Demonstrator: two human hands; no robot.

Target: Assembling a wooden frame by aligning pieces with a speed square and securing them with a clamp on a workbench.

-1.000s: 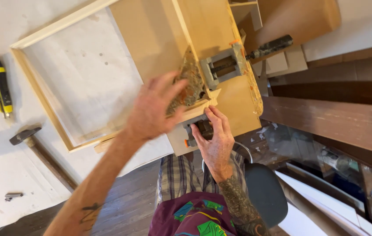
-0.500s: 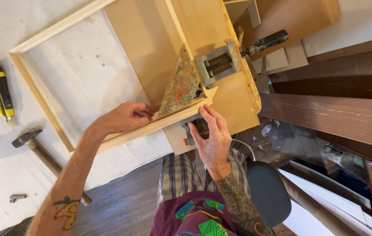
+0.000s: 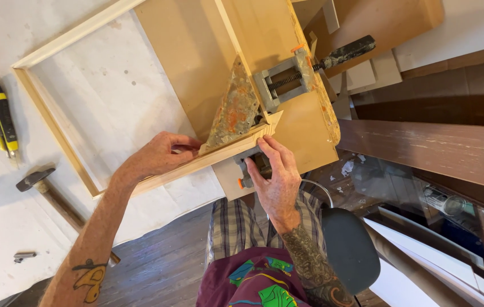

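A wooden frame (image 3: 54, 122) lies on the paper-covered surface (image 3: 3, 267), one mitred corner seated in a corner clamp (image 3: 253, 108) on a plywood board (image 3: 196, 57). The near rail is pressed into the clamp by the left hand (image 3: 159, 156), fingers closed on its top edge. The right hand (image 3: 273, 176) is wrapped around the clamp's near screw handle (orange-tipped). This corner appears seated but seemingly not yet fastened. A hammer (image 3: 40, 185) and yellow utility knife (image 3: 0, 116) lie untouched.

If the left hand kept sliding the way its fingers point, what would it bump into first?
Probably the rusty triangular corner plate. The left hand rests on the wooden frame strip, fingers pointing right toward it, though height is hard to judge.
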